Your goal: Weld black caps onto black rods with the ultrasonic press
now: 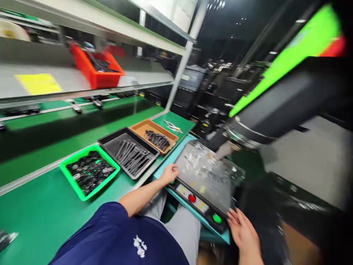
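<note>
My left hand (168,175) is at the near left corner of a small press-like station, its fingers curled together beside the grey plate (204,180). Whether anything is between those fingers is hidden. Just under them shows a bit of a green button (173,182). My right hand (243,231) is at the plate's right front corner, fingers stretched out and nothing seen in them. Close to its fingertips is a second green button (217,218). A red button (192,198) sits between the two on the front panel. Clear plastic film (220,165) seems to cover the plate; blur hides details.
On the green bench stand a green tray (117,170) of small black parts, a black tray (110,138) of dark ribbed strips and a brown tray (140,127) of black parts. Tweezer-like tools (173,127) lie behind. A black machine arm (275,99) overhangs the right.
</note>
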{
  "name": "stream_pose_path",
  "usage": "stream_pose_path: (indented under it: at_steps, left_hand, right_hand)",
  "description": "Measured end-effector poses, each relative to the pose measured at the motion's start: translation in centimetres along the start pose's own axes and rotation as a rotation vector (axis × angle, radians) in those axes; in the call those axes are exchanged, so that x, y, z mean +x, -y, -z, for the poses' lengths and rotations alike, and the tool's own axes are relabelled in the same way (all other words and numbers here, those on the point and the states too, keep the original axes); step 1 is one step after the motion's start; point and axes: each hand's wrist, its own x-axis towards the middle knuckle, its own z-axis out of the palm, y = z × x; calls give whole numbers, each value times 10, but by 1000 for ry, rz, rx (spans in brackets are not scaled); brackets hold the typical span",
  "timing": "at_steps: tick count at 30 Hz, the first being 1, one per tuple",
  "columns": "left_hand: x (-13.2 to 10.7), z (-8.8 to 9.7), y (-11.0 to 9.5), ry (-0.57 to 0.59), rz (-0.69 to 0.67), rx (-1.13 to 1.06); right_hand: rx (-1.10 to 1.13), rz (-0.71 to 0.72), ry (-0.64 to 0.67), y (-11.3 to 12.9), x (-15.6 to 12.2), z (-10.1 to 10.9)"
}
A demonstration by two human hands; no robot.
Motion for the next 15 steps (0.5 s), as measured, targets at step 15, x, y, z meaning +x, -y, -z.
stream_pose_path:
  at_steps: [15]
  left_hand:
    - [-11, -39, 15, 468, 321, -616]
  right_hand:
    - [598, -373, -121, -22, -12, -33]
